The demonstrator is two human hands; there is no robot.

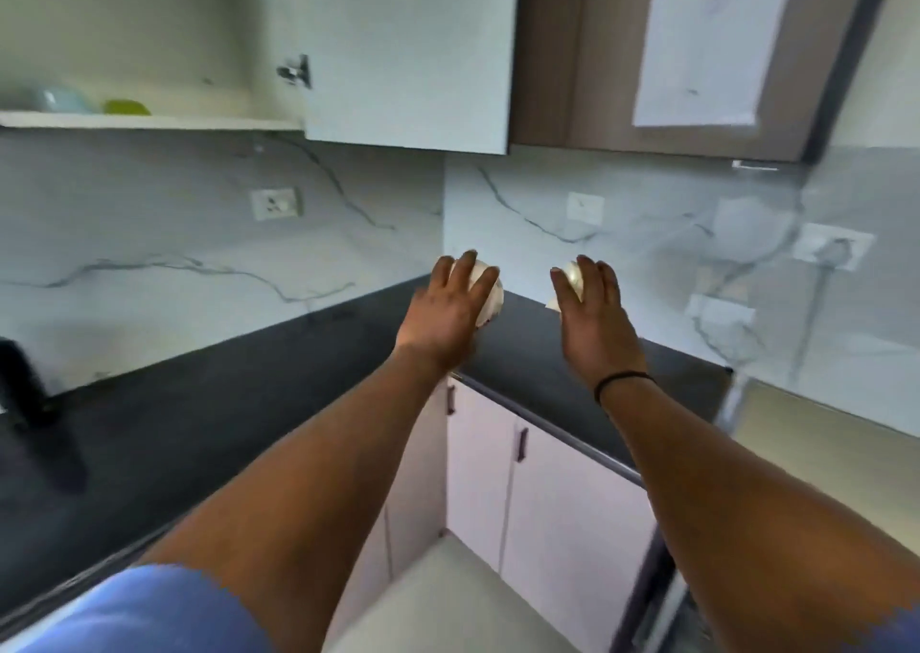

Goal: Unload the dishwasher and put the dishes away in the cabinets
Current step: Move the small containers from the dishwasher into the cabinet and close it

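Note:
Both arms reach forward over the corner of a black countertop [199,413]. My left hand [448,304] grips a small white bowl [490,294] from above, fingers curled over its rounded side. My right hand [592,304] holds a second small white dish [571,276], mostly hidden behind the fingers. Both dishes are in the air above the counter's back corner. Up at the left, a wall cabinet stands open with its white door [408,55] swung out; a pale blue bowl [59,100] and a green bowl [127,106] sit on its shelf [199,122].
Marble backsplash walls meet in the corner, with sockets [276,203] on them. A brown and white wall cabinet [697,45] hangs at the right. White base cabinet doors [562,503] stand below the counter. A dark object [30,393] rests at the far left of the counter.

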